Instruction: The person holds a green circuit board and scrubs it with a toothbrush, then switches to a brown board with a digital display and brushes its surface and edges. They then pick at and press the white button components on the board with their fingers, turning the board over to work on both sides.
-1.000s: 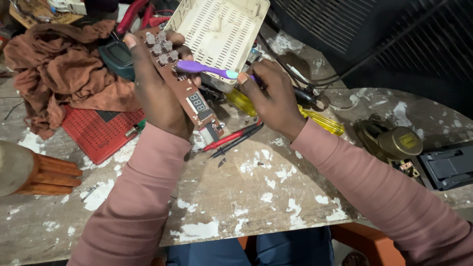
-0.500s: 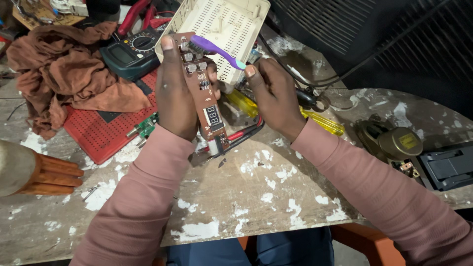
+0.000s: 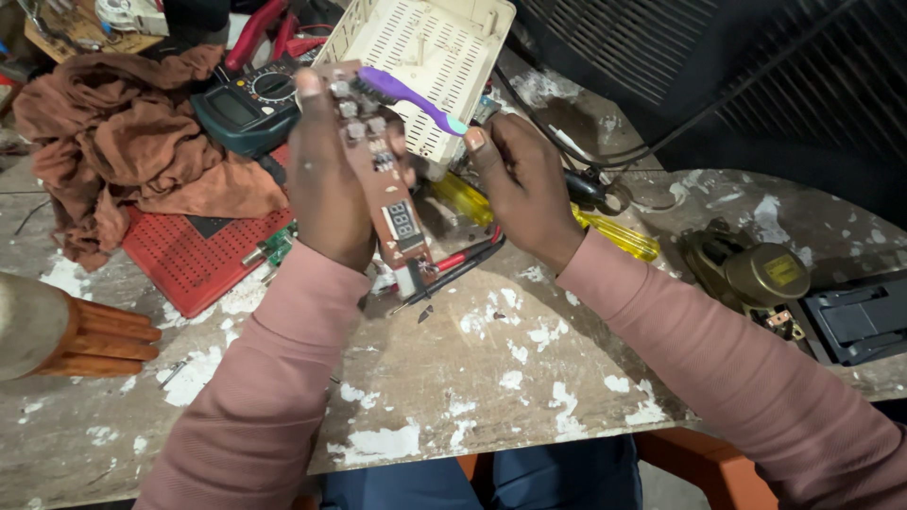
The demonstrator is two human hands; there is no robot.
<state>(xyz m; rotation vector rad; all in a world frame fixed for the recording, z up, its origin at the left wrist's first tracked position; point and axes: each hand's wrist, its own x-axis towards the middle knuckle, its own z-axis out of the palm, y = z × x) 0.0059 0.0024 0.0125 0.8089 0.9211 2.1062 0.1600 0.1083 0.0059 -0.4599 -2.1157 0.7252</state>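
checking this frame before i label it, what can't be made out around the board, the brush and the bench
Head view only:
- Circuit board: its left edge and back are covered by the left hand.
- Purple toothbrush: the handle end vanishes inside the right hand.
- Multimeter: partly hidden behind the left hand and the brown cloth.
- Yellow screwdriver: its middle is hidden under the right hand.
- Black case: cut off by the right edge.

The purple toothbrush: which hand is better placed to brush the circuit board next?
Right. The right hand holds the purple toothbrush, bristles at the circuit board; the left hand grips the board.
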